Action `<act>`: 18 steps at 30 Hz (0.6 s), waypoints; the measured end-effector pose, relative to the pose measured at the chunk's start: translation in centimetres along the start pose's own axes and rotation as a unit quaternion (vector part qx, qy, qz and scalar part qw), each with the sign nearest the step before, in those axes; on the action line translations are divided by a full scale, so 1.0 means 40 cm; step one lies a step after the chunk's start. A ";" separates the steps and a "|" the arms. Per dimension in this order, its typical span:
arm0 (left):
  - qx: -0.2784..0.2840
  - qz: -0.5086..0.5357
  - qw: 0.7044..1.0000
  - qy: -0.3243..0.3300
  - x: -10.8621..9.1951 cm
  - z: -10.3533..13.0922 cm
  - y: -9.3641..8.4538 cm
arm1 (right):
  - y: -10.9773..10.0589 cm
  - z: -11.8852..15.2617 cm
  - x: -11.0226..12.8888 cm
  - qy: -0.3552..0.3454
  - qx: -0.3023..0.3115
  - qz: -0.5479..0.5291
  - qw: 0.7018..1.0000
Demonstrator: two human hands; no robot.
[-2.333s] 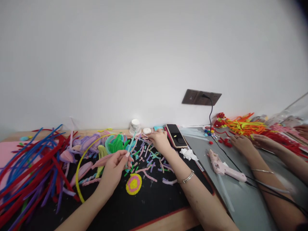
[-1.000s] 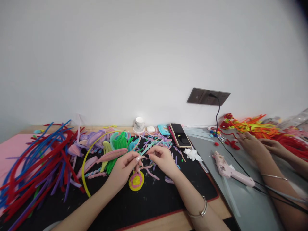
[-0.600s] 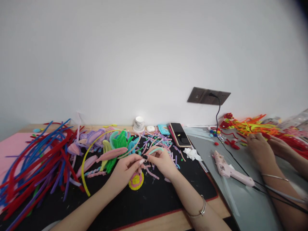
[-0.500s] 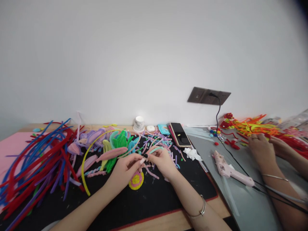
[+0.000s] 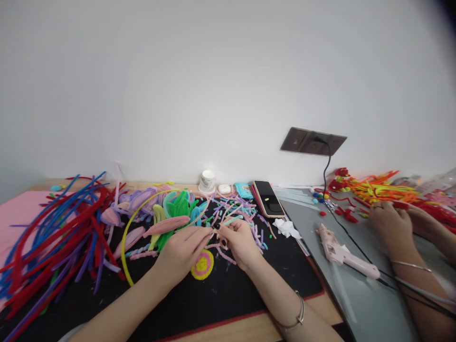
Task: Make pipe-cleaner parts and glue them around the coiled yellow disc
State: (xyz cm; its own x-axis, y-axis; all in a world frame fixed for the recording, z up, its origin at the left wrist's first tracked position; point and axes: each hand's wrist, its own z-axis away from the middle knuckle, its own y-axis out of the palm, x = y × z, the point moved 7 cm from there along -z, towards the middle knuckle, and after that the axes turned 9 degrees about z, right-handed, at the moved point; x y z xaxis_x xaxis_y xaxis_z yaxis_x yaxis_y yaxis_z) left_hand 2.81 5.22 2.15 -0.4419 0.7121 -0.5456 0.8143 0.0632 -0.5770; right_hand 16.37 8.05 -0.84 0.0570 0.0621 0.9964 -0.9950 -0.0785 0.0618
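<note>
My left hand and my right hand meet above the black mat, fingertips pinched close together. A short mint-green pipe cleaner sticks out over my right fingers, and its other end runs into the pinch. Exactly what lies between the fingertips is mostly covered. Just below them rests a round yellow and pink coil of pipe cleaner. Beyond my left hand lie a pink petal shape and a green leafy bundle. Cut pipe cleaner pieces are scattered behind my right hand.
Long red and blue pipe cleaners heap at the left. A paper cup, a phone and crumpled tissue stand behind. At right lies a pink glue gun with its cord; beyond it, a co-worker's hands handle red material.
My left hand has turned over slightly, its back now showing more, and its fingers reach closer to the right fingertips. The view has shifted a little.
</note>
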 end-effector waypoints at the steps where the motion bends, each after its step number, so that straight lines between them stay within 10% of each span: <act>1: 0.007 -0.016 1.000 0.019 -0.003 0.003 0.002 | 0.000 0.001 0.000 0.001 -0.004 -0.005 1.000; 8: -0.003 -0.017 1.000 0.004 0.002 -0.001 0.008 | -0.003 0.003 -0.004 -0.028 -0.032 -0.026 0.999; 18: 0.028 0.129 0.972 -0.192 0.029 -0.022 0.023 | -0.004 0.007 0.024 -0.060 -0.025 0.058 0.996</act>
State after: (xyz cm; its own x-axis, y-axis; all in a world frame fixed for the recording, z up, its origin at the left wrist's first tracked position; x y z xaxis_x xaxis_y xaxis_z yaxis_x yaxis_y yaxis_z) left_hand 3.37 6.71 1.54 -0.3418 0.3845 -0.8575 0.8997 -0.1297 -0.4168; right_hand 16.63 7.85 0.14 -0.0528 -0.0632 0.9966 -0.9981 -0.0286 -0.0547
